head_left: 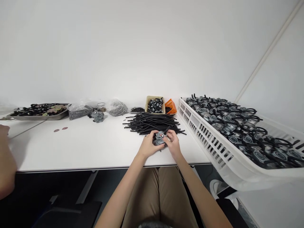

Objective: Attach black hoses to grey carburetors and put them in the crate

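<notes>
Both the left hand (149,144) and right hand (173,143) clasp a lumpy grey cast-metal part (160,139) just before a heap of thin black rubber tubes (152,122), beside a slotted white plastic crate (209,139).

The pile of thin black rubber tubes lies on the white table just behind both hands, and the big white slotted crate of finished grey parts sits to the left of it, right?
Not quite: in the head view the big white slotted crate of finished grey parts sits to the right of the pile of thin black rubber tubes. The pile does lie on the white table just behind both hands.
</notes>
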Tool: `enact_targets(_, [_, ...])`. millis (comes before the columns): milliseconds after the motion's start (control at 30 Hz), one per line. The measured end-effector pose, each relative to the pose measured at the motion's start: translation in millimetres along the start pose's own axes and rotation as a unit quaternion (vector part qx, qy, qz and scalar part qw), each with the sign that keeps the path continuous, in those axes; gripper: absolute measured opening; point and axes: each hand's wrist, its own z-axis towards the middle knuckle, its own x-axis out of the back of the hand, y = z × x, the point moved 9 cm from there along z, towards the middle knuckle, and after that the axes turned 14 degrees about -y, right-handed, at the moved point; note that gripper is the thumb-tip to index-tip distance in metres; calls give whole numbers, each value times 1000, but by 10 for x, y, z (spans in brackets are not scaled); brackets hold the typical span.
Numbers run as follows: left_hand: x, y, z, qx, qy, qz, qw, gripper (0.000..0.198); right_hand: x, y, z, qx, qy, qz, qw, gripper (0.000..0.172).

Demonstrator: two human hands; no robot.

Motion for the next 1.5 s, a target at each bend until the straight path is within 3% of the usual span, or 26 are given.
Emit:
enact_targets(100, [0,3,1,0,-1,-2,1000,59,-41,3,12,-2,-23,8,1000,36])
enact_targets(167, [-2,9,2,-2,-2,-3,1000,58,-10,-20,8,8,-6,-13,1000,30])
enact_targets(233, [-4,16,2,-4,-3,-2,1000,58,22,-43,-3,18,13,-25,999,32])
enact_targets(400, [-4,24,2,-9,-4,0,1000,57,-42,-33,-3,2,-26,-3,1000,32])
enact_targets(767, [1,26,5,-17,-7,7,1000,58,31,-18,20,27,-28,-102,994,29])
enact_targets(1000, [-3,5,12,-16,-13,6,1000,59,52,2,44,36,-28,-106,993,26])
enact_targets(1233, [-24,-13,8,-6,-20,-3,1000,57,16,-113,8,48,-30,-87,995,31])
enact_targets(1500, [-21,16,1,-14,-26,2,1000,54,70,-260,-4,112,10,-128,985,20])
